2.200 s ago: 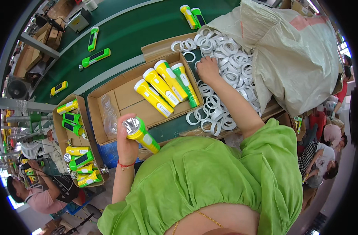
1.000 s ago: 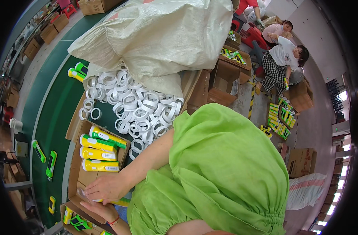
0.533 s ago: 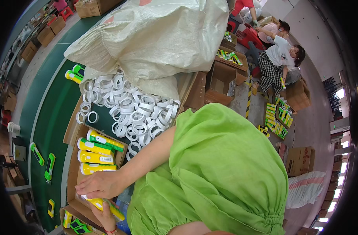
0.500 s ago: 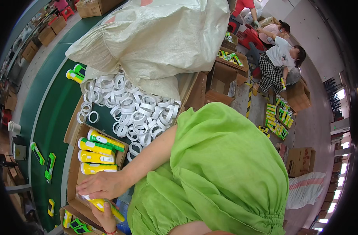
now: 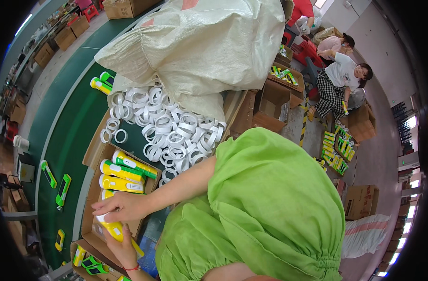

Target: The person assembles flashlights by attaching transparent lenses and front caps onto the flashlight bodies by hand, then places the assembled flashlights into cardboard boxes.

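In the lower left of the frame, the left hand (image 5: 124, 248) is gripping one yellow flashlight (image 5: 114, 229), and the right hand (image 5: 127, 206) is covering its white head; whether the right fingers are clamping it, I cannot tell. Four more flashlights (image 5: 121, 183) are lying in the carton (image 5: 89, 227) just above, the lowest mostly hidden by the right hand. White rings (image 5: 177, 137) are overlapping too densely at centre to count. Five lights (image 5: 63, 191) are resting on the green belt (image 5: 78, 140) at left.
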Demonstrator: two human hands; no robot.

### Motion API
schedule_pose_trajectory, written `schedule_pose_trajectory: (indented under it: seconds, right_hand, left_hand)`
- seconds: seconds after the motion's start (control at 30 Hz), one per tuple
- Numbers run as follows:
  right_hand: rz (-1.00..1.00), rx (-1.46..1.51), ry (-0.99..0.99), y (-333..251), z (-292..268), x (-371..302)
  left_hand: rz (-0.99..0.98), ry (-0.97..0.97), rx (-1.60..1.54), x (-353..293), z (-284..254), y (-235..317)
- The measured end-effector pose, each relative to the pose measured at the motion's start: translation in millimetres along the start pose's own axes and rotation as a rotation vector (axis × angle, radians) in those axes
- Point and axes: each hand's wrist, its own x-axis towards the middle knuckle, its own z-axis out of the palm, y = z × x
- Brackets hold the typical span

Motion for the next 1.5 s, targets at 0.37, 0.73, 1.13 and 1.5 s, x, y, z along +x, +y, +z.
schedule_pose_trajectory:
  seconds: [0.37, 0.73, 1.13, 1.5]
  right_hand:
    - [0.053, -0.058, -0.066, -16, 13, 5]
    - [0.065, 0.13, -0.174, -16, 2, 15]
    - [0.256, 0.157, -0.02, 1, 21, 23]
    - [0.724, 0.221, -0.225, 18, 16, -4]
  left_hand:
    - [-0.125, -0.358, -0.418, -13, -34, -9]
    - [-0.042, -0.325, -0.534, -4, -28, -35]
    - [-0.245, -0.126, -0.479, -8, -16, -21]
    - [-0.036, 0.166, -0.948, 42, -14, -47]
